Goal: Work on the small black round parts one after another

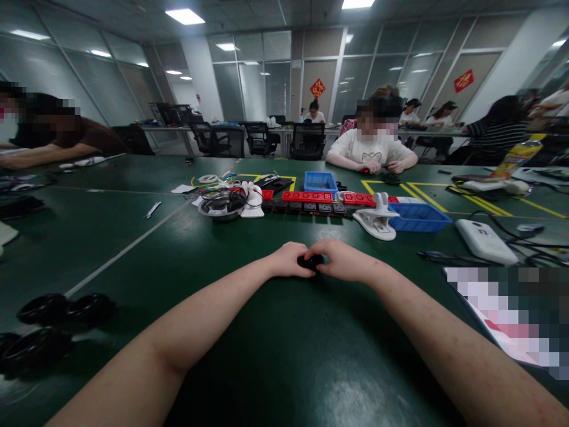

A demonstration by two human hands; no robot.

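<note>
A small black object point(311, 262) is between my two hands, low over the green table point(249, 320). My left hand point(288, 260) has its fingers closed on the object's left side. From the right, my right hand point(334, 258) grips the same object with bent fingers. The fingers hide much of it, so its exact shape cannot be made out. Beyond my hands lie a row of red socket pieces point(306, 196) and a row of black pieces point(311, 207). A white clip stand point(377, 220) stands to their right.
Blue trays point(418, 217) point(320, 181), a metal bowl point(222, 214) of cables and a white power bank point(485, 242) lie farther out. Black cable coils point(44, 308) are at the left. Across the table sits a person point(371, 145) handling something.
</note>
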